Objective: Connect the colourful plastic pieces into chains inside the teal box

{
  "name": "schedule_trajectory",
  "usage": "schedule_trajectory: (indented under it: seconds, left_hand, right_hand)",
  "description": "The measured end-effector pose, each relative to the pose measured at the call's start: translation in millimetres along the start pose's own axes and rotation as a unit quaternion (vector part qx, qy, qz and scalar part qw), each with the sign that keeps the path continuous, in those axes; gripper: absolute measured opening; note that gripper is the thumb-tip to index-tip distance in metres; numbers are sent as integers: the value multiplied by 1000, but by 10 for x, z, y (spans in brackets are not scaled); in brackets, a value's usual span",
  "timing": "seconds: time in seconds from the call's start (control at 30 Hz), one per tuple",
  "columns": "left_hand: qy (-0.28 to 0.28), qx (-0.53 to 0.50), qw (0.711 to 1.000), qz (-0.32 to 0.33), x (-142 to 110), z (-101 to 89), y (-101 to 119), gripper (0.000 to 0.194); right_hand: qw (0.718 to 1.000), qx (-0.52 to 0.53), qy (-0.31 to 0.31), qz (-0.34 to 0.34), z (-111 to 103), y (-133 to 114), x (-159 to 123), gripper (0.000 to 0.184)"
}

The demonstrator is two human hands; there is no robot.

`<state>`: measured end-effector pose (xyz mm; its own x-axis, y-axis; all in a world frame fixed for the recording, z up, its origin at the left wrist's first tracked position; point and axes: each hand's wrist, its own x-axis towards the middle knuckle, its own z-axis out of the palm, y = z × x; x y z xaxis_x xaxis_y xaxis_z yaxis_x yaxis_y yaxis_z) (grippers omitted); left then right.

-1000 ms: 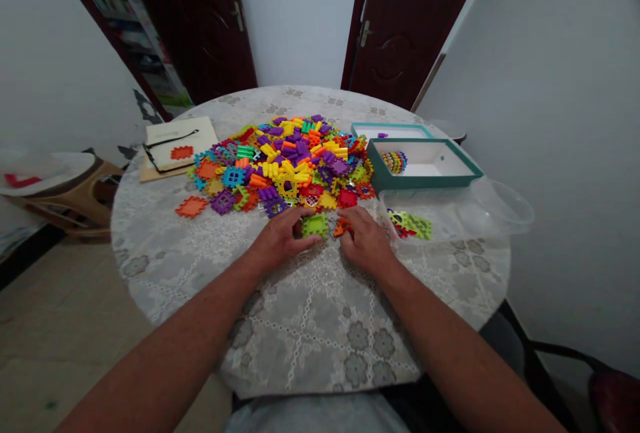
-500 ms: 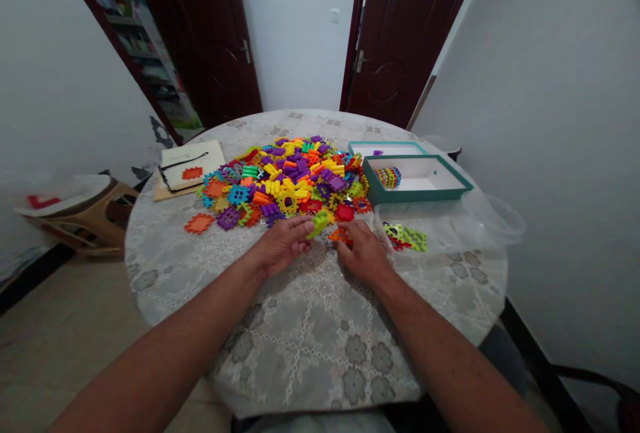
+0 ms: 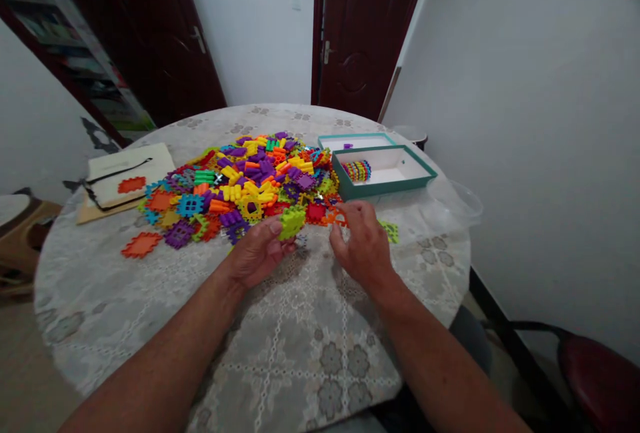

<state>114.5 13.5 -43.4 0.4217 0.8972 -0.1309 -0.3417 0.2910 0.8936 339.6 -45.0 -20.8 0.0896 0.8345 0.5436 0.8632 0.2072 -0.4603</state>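
Note:
My left hand (image 3: pixel 257 253) is closed on a lime-green interlocking block piece (image 3: pixel 291 221), lifted a little off the round table (image 3: pixel 300 326). My right hand (image 3: pixel 364 245) is beside it with curled fingers on an orange block piece (image 3: pixel 334 217) near the front of the pile. The big pile of coloured plastic blocks (image 3: pixel 240 183) lies just beyond both hands.
A teal box (image 3: pixel 385 183) holding a ring of coloured blocks sits at the right, its lid behind it. A clear plastic bag (image 3: pixel 453 199) with green pieces lies by it. A notebook (image 3: pixel 120 179) is at the left. A loose orange piece (image 3: pixel 142 244) lies apart. A chair (image 3: pixel 595 366) stands at the right.
My left hand has picked the green piece up off the table and tilted it. My right hand shifted slightly. The camera has turned to the right.

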Motion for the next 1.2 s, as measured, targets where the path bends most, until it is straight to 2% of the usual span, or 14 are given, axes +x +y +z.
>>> schedule_trajectory:
  seconds: [0.2,0.27,0.33,0.43,0.53,0.6,0.67,0.73,0.83,0.93,1.07,1.2]
  left_hand:
    - [-33,-23,998,-43,-8,-26,-55,54]
    - [-38,-36,997,-56,-18,-13,-67,53]
    - [-49,-34,996,-68,-31,0,-72,54]
    - [-82,-3,993,-86,-50,14,-79,59]
    - [-120,30,987,-98,-67,18,-93,58]
    - [-131,47,985,-98,-78,15,-102,53]
    - [-127,49,986,-93,-87,7,-108,51]
    - [-120,39,988,-89,-93,2,-114,54]
    - [-113,44,989,-85,-95,13,-127,52]
    - [-90,67,992,-62,-88,36,-131,42]
    - [-64,154,986,-11,-80,51,-83,33]
    - [-75,276,957,38,-100,67,2,32]
  right_hand:
    - [991,-98,41,76,-140,210,60,37]
    - [994,-75,57,63,-134,219,72,37]
    - [998,-6,51,24,-111,181,70,37]
    - [991,114,-28,-62,-56,66,22,43]
    - [962,194,-130,-143,17,-50,-50,50]
    - [946,219,-175,-162,63,-97,-81,47]
    - [941,232,-190,-154,100,-116,-90,40]
    - [946,239,-175,-129,124,-121,-89,33]
    - [959,248,-130,-50,143,-129,-92,24]
    - [957,263,-120,32,146,-150,-108,20]
    - [955,261,-139,27,133,-155,-109,21]
    - [956,244,-165,23,103,-106,-63,20]
